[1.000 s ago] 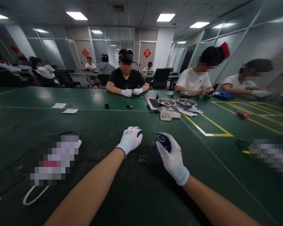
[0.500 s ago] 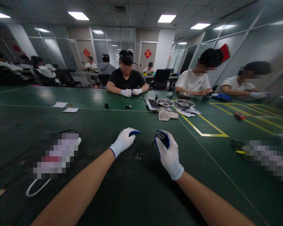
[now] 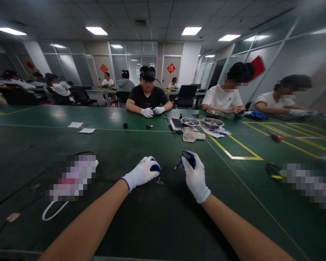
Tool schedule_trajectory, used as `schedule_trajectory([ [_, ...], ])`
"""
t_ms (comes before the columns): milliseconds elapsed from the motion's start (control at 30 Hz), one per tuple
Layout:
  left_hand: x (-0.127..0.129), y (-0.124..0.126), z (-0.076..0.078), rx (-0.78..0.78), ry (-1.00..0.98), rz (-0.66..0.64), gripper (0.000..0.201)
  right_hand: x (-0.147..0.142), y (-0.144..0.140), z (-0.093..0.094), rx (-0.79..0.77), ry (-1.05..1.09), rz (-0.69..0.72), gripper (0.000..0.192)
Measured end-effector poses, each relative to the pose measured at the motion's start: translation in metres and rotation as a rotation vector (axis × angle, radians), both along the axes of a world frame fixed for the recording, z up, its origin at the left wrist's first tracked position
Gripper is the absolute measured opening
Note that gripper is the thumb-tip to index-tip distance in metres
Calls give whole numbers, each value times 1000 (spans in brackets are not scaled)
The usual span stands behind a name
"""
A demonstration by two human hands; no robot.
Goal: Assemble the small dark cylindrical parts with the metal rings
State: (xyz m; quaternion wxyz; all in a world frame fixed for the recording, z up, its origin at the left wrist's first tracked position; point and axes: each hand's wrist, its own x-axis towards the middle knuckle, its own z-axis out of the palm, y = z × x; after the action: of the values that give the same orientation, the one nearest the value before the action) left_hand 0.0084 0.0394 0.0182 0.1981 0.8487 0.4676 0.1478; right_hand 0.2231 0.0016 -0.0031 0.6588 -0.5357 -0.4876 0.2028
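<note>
My left hand [image 3: 145, 170], in a white glove with blue palm, is low over the table with its fingers bent down and drawn together. Whatever its fingertips hold, if anything, is hidden. Just beside them lies a small cluster of metal nuts [image 3: 160, 181]. My right hand [image 3: 195, 174], gloved alike, is closed round a dark round part [image 3: 186, 156] with a ring-shaped face. A thin dark rod [image 3: 177, 165] sticks out from that part toward the left.
Pixelated white objects lie left [image 3: 73, 177] and right. Ahead are metal bowls [image 3: 190, 122], a grey cloth [image 3: 192, 135], a phone and small black parts [image 3: 150, 127]. A red-handled tool [image 3: 276, 136] lies right. Several people sit around the green table [image 3: 111, 145].
My left hand has lowered toward the nuts, its fingers bending from stretched to curled. The right hand has turned the dark part slightly. The view has tilted up a little.
</note>
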Motion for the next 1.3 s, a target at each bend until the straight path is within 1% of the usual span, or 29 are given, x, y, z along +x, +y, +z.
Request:
schedule_trajectory([
  [133, 5, 1, -5, 38, 23, 31, 22, 1, 1, 1, 6, -16, -5, 40],
  [233, 16, 5, -9, 44, -27, 40, 25, 2, 2, 0, 9, -43, -8, 37],
  [367, 37, 15, -12, 52, -136, -59, 34, 1, 2, -2, 3, -82, 10, 31],
  [433, 46, 21, -12, 54, -147, -122, 34, 0, 1, -1, -8, -104, 41, 29],
  [533, 55, 27, -14, 106, -41, -204, 26, -2, -3, 1, 0, -149, 94, 27],
  [667, 57, 29, -18, 221, 96, -287, 19, -5, -9, 4, 22, -253, 160, 23],
  [833, 56, 29, -20, 281, 157, -323, 19, -8, -13, 4, 33, -327, 201, 21],
  [1000, 56, 30, -20, 290, 137, -313, 17, -6, -13, 5, 52, -340, 185, 21],
  [1133, 56, 29, -20, 243, 64, -285, 17, -1, -9, 8, 70, -284, 134, 21],
  [1200, 55, 30, -18, 195, -9, -213, 16, 3, -6, 8, 79, -230, 92, 22],
  [1300, 51, 34, -14, 106, -185, -34, 16, 7, 0, 6, 66, -155, 40, 23],
])
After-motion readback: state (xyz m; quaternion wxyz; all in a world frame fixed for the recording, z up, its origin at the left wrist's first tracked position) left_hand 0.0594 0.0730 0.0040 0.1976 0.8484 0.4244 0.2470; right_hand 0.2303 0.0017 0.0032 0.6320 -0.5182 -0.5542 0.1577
